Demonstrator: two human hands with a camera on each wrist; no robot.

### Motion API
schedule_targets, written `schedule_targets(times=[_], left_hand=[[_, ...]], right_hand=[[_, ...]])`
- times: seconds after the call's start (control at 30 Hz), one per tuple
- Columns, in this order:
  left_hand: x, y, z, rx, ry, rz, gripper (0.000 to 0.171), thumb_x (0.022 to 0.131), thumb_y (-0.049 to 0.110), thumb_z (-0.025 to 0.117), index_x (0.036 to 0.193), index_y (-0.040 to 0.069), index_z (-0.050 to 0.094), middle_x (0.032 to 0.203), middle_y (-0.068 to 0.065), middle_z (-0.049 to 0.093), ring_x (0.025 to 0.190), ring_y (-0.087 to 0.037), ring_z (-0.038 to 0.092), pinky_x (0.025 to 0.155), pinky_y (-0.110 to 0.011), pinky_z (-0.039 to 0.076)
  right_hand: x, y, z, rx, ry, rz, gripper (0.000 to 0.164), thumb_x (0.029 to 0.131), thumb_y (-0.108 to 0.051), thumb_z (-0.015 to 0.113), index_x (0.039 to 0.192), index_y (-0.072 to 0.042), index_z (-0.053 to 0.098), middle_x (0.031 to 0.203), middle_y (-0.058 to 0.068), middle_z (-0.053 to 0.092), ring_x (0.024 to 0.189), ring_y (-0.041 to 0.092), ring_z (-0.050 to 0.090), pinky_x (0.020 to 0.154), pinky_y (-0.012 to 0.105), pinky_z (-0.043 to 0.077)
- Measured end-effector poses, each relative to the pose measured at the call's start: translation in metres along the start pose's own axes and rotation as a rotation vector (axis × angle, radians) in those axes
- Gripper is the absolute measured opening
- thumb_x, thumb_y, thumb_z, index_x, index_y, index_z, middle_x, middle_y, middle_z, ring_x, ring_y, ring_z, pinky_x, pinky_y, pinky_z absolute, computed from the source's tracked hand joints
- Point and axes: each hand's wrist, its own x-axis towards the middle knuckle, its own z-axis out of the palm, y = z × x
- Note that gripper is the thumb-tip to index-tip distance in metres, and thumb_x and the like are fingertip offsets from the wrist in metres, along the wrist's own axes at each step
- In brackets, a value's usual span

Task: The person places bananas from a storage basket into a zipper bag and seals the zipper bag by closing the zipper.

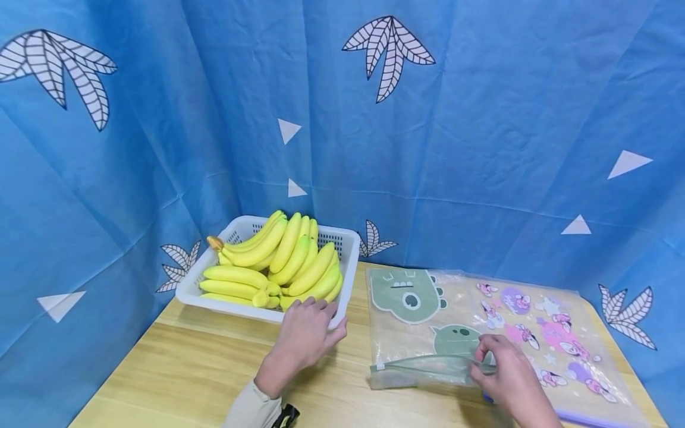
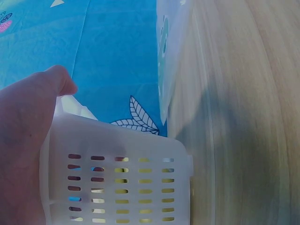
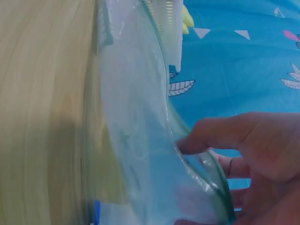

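Note:
A white plastic basket point(image 1: 353, 255) stands at the left, holding several bunches of yellow bananas point(image 1: 291, 249). My left hand point(image 1: 305, 333) grips its front right rim. Reddish finger shapes show through the slots in the left wrist view; the fingertips are hidden, and the thumb point(image 2: 61, 79) lies by the corner. At the right, my right hand point(image 1: 505, 368) holds the green zip edge of a clear zip bag point(image 1: 385, 345) with dinosaur prints. Thumb and fingers point(image 3: 206, 133) meet the edge, and the two lips stand apart in the right wrist view.
A second clear bag point(image 1: 583, 351) with pink and purple cartoon prints and a purple zip lies at the right, partly under the dinosaur bag. The wooden table point(image 1: 176, 368) meets a blue curtain point(image 1: 481, 137) with leaf prints behind and at the sides.

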Motion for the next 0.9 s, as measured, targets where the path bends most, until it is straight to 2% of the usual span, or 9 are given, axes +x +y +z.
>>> schedule_targets(times=[0.17, 0.23, 0.3, 0.47, 0.57, 0.67, 0.77, 0.83, 0.9], left_hand=[[0.000, 0.000, -0.001, -0.007, 0.002, 0.001, 0.044, 0.102, 0.054, 0.048, 0.102, 0.018, 0.073, 0.082, 0.004, 0.065, 0.073, -0.017, 0.055, 0.061, -0.030, 0.044], [0.000, 0.000, 0.000, -0.009, 0.004, 0.002, 0.043, 0.102, 0.054, 0.049, 0.100, 0.018, 0.073, 0.081, 0.004, 0.064, 0.071, -0.016, 0.053, 0.060, -0.029, 0.042], [0.000, 0.000, 0.000, -0.009, 0.006, 0.002, 0.043, 0.102, 0.054, 0.049, 0.100, 0.019, 0.072, 0.080, 0.004, 0.063, 0.071, -0.016, 0.052, 0.060, -0.029, 0.042], [-0.001, 0.000, -0.002, -0.004, 0.015, 0.002, 0.042, 0.101, 0.054, 0.049, 0.100, 0.019, 0.073, 0.080, 0.004, 0.063, 0.070, -0.016, 0.053, 0.059, -0.028, 0.041], [-0.001, -0.001, -0.003, -0.005, 0.017, -0.003, 0.043, 0.101, 0.054, 0.049, 0.102, 0.018, 0.073, 0.080, 0.004, 0.064, 0.071, -0.016, 0.053, 0.059, -0.029, 0.042], [-0.001, -0.001, -0.003, -0.013, 0.008, -0.009, 0.046, 0.101, 0.054, 0.047, 0.104, 0.018, 0.074, 0.083, 0.004, 0.066, 0.071, -0.017, 0.053, 0.060, -0.030, 0.043], [-0.002, -0.001, -0.003, -0.023, -0.004, -0.009, 0.047, 0.102, 0.055, 0.045, 0.106, 0.017, 0.074, 0.085, 0.003, 0.067, 0.073, -0.017, 0.054, 0.061, -0.031, 0.043], [-0.002, 0.000, -0.003, -0.029, -0.009, -0.008, 0.048, 0.102, 0.055, 0.045, 0.106, 0.017, 0.074, 0.086, 0.003, 0.067, 0.073, -0.018, 0.055, 0.062, -0.031, 0.044], [-0.002, 0.000, -0.003, -0.032, -0.013, -0.010, 0.048, 0.102, 0.055, 0.045, 0.107, 0.017, 0.074, 0.087, 0.003, 0.068, 0.074, -0.018, 0.055, 0.063, -0.032, 0.044]], right_hand=[[-0.001, 0.013, -0.002, -0.062, -0.169, -0.001, 0.033, 0.070, -0.004, 0.084, 0.081, -0.021, 0.059, 0.135, 0.036, 0.051, 0.123, 0.060, 0.045, 0.093, 0.070, 0.046], [-0.001, 0.018, -0.005, -0.086, -0.178, -0.006, 0.031, 0.070, -0.003, 0.083, 0.082, -0.021, 0.061, 0.140, 0.040, 0.045, 0.124, 0.063, 0.041, 0.092, 0.073, 0.044], [-0.001, 0.023, -0.007, -0.101, -0.104, 0.000, 0.025, 0.072, -0.004, 0.083, 0.080, -0.018, 0.064, 0.141, 0.041, 0.043, 0.124, 0.065, 0.040, 0.091, 0.076, 0.044], [0.002, 0.036, -0.009, -0.115, 0.200, 0.017, 0.021, 0.073, 0.003, 0.082, 0.077, -0.005, 0.063, 0.132, 0.044, 0.043, 0.116, 0.068, 0.039, 0.087, 0.079, 0.038], [0.005, 0.042, -0.009, -0.073, 0.256, 0.068, 0.023, 0.072, 0.008, 0.076, 0.083, -0.002, 0.059, 0.133, 0.044, 0.039, 0.118, 0.066, 0.037, 0.089, 0.080, 0.036], [0.006, 0.048, -0.009, -0.032, 0.198, 0.157, 0.019, 0.077, 0.008, 0.069, 0.087, 0.000, 0.055, 0.136, 0.046, 0.035, 0.125, 0.065, 0.033, 0.096, 0.080, 0.033], [0.005, 0.054, -0.014, -0.007, 0.057, 0.273, 0.016, 0.085, 0.003, 0.064, 0.094, 0.002, 0.051, 0.135, 0.046, 0.031, 0.125, 0.064, 0.033, 0.093, 0.076, 0.038], [0.004, 0.058, -0.019, 0.008, -0.023, 0.322, 0.026, 0.088, 0.001, 0.065, 0.107, 0.005, 0.047, 0.130, 0.046, 0.033, 0.120, 0.062, 0.039, 0.087, 0.072, 0.044], [0.003, 0.061, -0.024, 0.050, -0.035, 0.357, 0.045, 0.087, 0.002, 0.064, 0.126, 0.007, 0.042, 0.126, 0.044, 0.039, 0.105, 0.055, 0.052, 0.074, 0.060, 0.052]])
